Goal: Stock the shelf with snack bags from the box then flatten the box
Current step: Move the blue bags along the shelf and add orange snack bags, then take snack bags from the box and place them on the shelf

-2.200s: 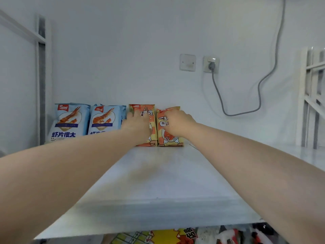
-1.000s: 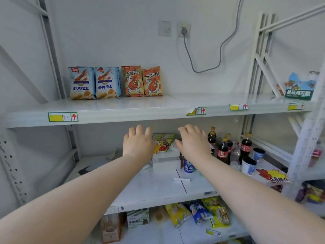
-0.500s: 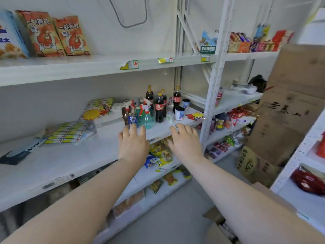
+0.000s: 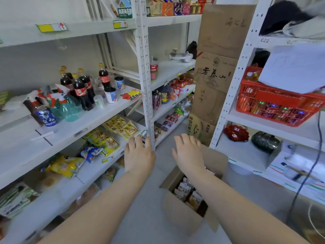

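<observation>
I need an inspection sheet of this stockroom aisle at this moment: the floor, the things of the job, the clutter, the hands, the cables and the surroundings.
Surface: grey floor between the racks; the box stands on it.
Job's things: cardboard box open, not yet flattened; snack bags inside it.
Clutter: cola bottles and a Pepsi can on a left shelf; red basket on a right shelf.
Hands: left hand and right hand both open, holding nothing, raised in front of the person.
Cables: one dark cable hangs down at the right rack.
Surroundings: white racks on both sides; stacked cartons at the aisle's end.
</observation>
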